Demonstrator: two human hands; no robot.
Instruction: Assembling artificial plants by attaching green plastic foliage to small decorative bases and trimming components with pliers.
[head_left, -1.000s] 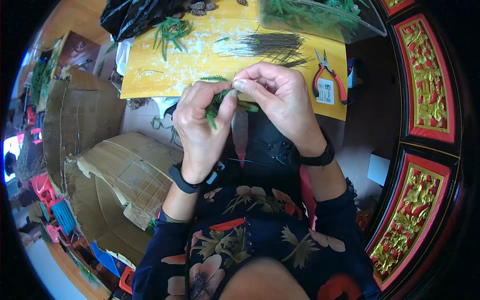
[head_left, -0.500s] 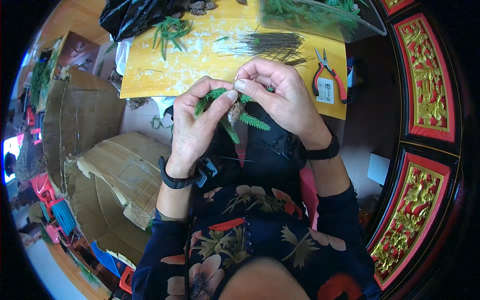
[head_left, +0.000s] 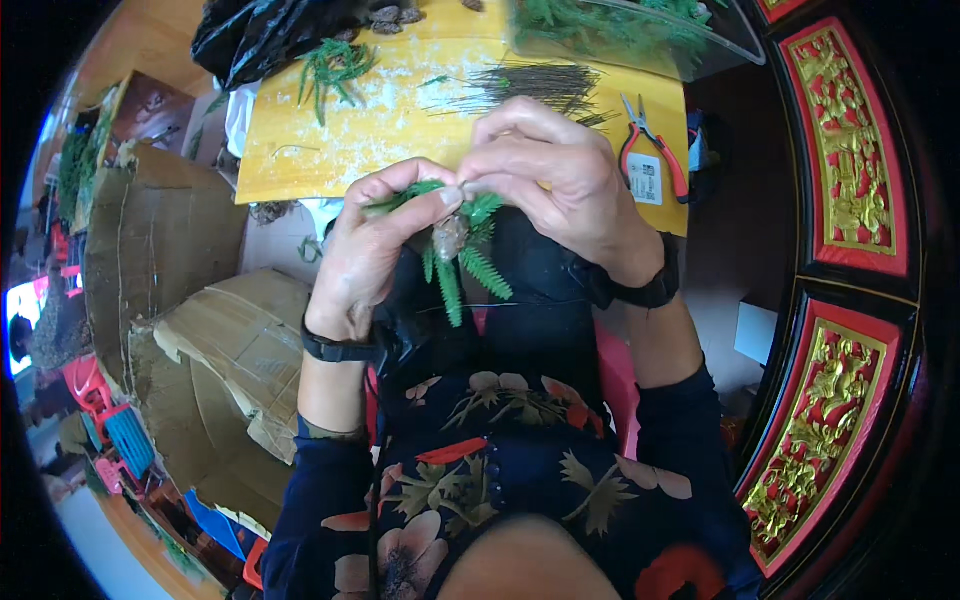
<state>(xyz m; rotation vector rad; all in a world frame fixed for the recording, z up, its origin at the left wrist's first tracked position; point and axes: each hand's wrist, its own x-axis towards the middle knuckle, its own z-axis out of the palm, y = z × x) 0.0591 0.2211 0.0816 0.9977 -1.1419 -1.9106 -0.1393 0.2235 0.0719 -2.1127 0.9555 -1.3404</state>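
My left hand (head_left: 375,235) pinches the top of a green artificial pine sprig (head_left: 478,272) between thumb and forefinger. A small brown pine cone (head_left: 451,236) hangs among its needle fronds, the tips pointing down toward my lap. Up against the left fingertips, my right hand (head_left: 565,185) is closed in a pinch at the sprig's top. A thin wire was showing between these fingers a moment ago; now the fingers mostly hide it. Both hands are in front of the near edge of the yellow table (head_left: 290,165).
On the table lie a pile of thin dark wires (head_left: 535,88), red-handled pliers (head_left: 650,150), green sprigs (head_left: 335,72), pine cones (head_left: 388,20) and a black plastic bag (head_left: 250,45). A clear bin (head_left: 640,45) of greenery stands at the back. An open cardboard box (head_left: 200,400) is at left.
The sprig and pine cone have swung down and slightly left, showing more of the cone. My right fingers have curled over, the back of the hand turning up. The view has shifted a little.
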